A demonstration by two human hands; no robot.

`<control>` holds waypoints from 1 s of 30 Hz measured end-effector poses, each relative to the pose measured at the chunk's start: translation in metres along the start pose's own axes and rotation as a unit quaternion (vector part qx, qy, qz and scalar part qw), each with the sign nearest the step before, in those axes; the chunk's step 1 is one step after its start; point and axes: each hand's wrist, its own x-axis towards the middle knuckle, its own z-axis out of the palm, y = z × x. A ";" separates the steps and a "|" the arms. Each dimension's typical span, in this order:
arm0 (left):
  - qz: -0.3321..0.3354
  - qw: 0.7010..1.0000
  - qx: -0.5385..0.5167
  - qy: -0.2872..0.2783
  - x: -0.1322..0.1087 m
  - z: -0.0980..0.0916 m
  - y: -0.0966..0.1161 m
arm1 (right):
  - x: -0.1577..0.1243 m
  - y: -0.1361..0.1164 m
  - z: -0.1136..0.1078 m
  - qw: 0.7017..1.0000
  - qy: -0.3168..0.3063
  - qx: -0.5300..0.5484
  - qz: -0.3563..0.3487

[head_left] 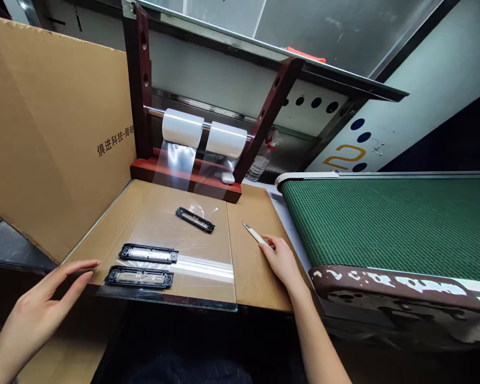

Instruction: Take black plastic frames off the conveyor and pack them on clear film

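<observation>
Three black frames lie on clear film; right hand grips a craft knife, left hand spread open.

A tall cardboard sheet is standing along the left side, its tan face carrying a line of dark printed characters. Behind the bench, a pale metal wall panel is rising at a slant, showing round blue holes and a yellow number 22. A steel shelf is stretching overhead, with light glinting along its edge. On the right, a green conveyor belt is running past, edged by a brown frame with chipped paint.
</observation>
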 end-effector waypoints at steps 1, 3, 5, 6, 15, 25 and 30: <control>0.024 0.998 0.050 -0.011 0.009 -0.001 0.002 | 0.000 -0.002 0.000 1.000 0.004 0.008 0.000; 0.072 0.991 0.114 -0.027 0.023 -0.002 0.008 | -0.001 -0.006 0.000 1.000 0.015 0.027 0.001; 0.105 0.987 0.116 -0.027 0.034 -0.003 0.017 | -0.001 -0.011 0.000 0.998 0.019 0.055 0.005; 0.119 0.986 0.111 -0.031 0.038 -0.003 0.022 | -0.002 -0.015 0.001 0.997 0.015 0.072 0.009; 0.129 0.980 0.070 -0.137 0.058 0.008 0.034 | -0.035 -0.112 0.024 0.953 -0.218 0.174 -0.114; 0.140 0.957 0.077 -0.244 0.054 0.004 0.026 | -0.044 -0.195 0.071 0.828 -0.276 -0.114 -0.475; 0.132 0.952 0.078 -0.265 0.051 0.007 0.021 | -0.047 -0.205 0.084 0.816 -0.291 -0.125 -0.483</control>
